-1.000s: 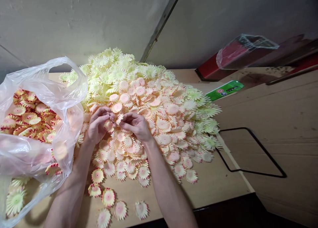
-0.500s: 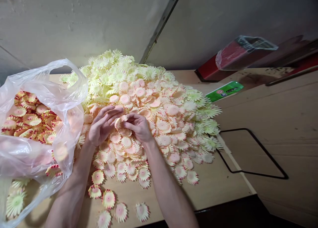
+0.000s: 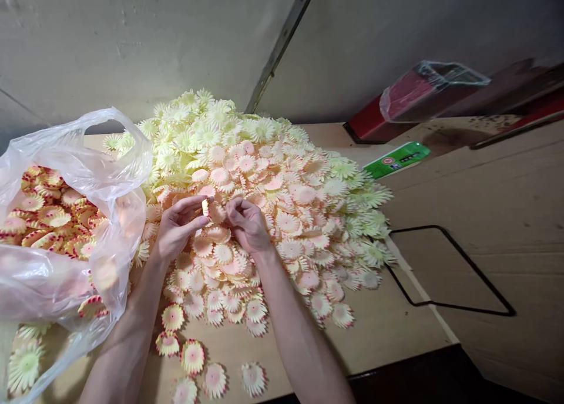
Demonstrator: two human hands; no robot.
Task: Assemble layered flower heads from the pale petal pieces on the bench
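A small cream flower piece (image 3: 205,206) stands on edge between the thumb and fingertips of the left hand (image 3: 178,228), whose grip is pinched shut on it, above the pile of pink-centred paper flowers (image 3: 273,210). The right hand (image 3: 247,223) sits just beside it, fingers curled; whether its grip holds a piece I cannot tell. The pile covers the wooden worktop (image 3: 379,327). A clear plastic bag (image 3: 74,175) of red-edged flowers lies left.

A flower pile (image 3: 282,204) lies on the table (image 3: 388,322), a bag (image 3: 66,228) to its left.
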